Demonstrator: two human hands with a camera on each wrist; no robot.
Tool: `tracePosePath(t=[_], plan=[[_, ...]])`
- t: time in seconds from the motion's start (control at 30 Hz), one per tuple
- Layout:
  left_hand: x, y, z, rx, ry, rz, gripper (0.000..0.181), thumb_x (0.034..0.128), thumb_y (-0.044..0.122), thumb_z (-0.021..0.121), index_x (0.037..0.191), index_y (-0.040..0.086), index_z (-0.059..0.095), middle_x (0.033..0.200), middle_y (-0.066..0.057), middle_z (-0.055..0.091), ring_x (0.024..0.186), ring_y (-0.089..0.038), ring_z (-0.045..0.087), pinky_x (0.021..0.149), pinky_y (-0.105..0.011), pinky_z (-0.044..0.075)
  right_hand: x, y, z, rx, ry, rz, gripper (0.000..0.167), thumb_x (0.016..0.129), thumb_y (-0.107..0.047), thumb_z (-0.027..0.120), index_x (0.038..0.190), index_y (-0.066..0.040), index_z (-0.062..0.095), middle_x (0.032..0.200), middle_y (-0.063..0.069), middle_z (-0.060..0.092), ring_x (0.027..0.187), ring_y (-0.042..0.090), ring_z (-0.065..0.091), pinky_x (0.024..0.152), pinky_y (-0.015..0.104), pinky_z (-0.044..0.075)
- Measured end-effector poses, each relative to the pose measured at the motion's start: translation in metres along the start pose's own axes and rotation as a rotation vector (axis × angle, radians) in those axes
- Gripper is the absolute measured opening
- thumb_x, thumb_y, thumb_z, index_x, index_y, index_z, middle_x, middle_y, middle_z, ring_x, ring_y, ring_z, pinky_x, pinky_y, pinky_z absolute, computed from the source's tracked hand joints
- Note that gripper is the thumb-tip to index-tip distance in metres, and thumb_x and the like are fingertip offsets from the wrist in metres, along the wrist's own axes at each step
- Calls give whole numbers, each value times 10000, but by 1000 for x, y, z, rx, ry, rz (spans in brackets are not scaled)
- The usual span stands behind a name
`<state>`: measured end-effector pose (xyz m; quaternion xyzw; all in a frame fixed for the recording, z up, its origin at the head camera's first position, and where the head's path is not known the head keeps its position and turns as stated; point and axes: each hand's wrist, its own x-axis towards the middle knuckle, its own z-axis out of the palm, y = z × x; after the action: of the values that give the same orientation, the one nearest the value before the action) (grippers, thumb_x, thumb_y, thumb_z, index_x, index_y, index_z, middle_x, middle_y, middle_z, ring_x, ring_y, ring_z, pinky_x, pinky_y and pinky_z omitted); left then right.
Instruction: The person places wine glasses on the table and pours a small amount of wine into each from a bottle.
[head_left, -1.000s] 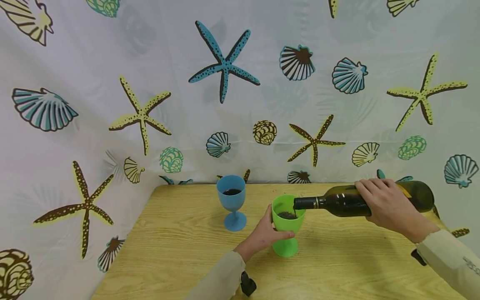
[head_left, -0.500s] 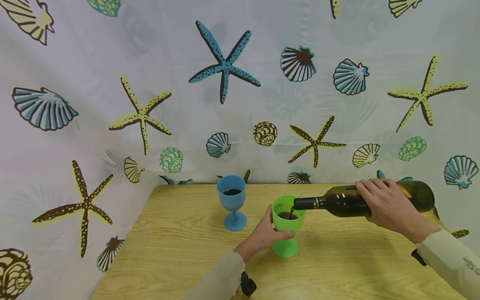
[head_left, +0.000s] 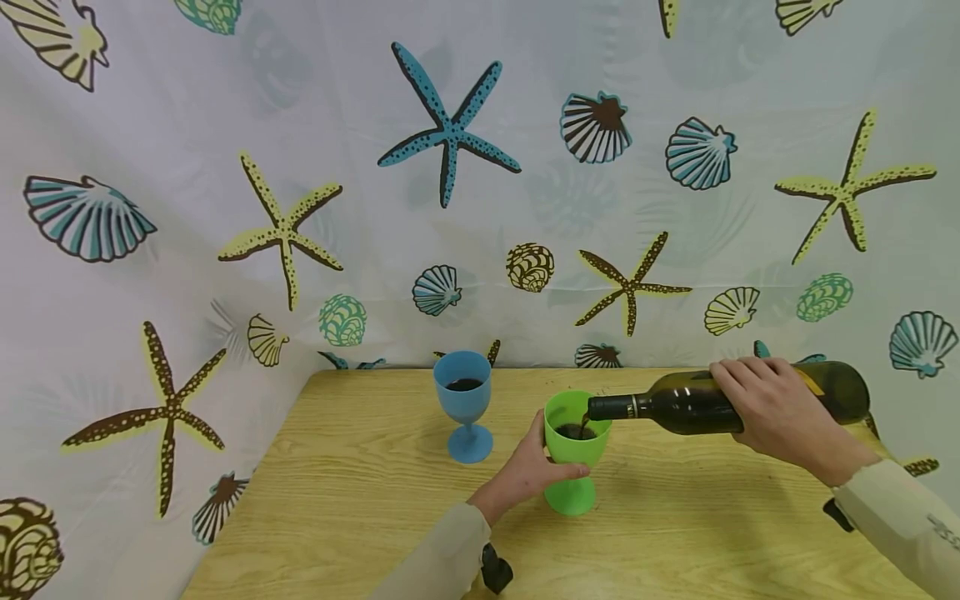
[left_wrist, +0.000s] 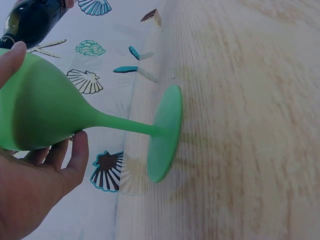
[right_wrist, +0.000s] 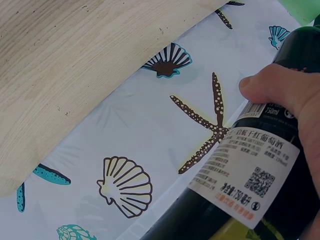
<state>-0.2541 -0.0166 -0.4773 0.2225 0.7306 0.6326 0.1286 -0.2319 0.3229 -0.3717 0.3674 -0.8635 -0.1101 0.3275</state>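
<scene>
My left hand (head_left: 528, 465) holds the bowl of a green goblet (head_left: 576, 451), thumb on the near side and fingers round the far side. The goblet stands upright, its foot on the table in the left wrist view. My right hand (head_left: 772, 412) grips a dark wine bottle (head_left: 686, 402) round its body, tipped nearly level. The bottle's mouth is over the goblet's rim, and a thin dark stream runs down into dark liquid inside. In the right wrist view a white printed label (right_wrist: 247, 172) shows on the bottle, with my thumb (right_wrist: 267, 85) across its shoulder.
A blue goblet (head_left: 463, 392) with dark liquid in it stands behind and left of the green one. The wooden table (head_left: 337, 500) ends at the back against a white curtain (head_left: 360, 217) printed with starfish and shells, which also hangs on the left.
The stream from the bottle looks thicker than a second ago, and the dark liquid in the green goblet seems slightly higher. Both hands and the bottle have stayed almost still.
</scene>
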Motion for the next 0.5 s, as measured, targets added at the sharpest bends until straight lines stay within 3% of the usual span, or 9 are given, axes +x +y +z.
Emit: tracePosePath(t=[0.5], plan=[[-2, 1, 0, -20, -7, -2, 840, 804, 150, 775, 1443, 198, 231, 1298, -40, 442, 1181, -240, 476, 916, -392, 476, 0, -3, -2, 5, -3, 7, 995, 351, -292, 966, 1168, 57, 518, 1052, 209, 592, 909, 373, 567, 705, 525, 466]])
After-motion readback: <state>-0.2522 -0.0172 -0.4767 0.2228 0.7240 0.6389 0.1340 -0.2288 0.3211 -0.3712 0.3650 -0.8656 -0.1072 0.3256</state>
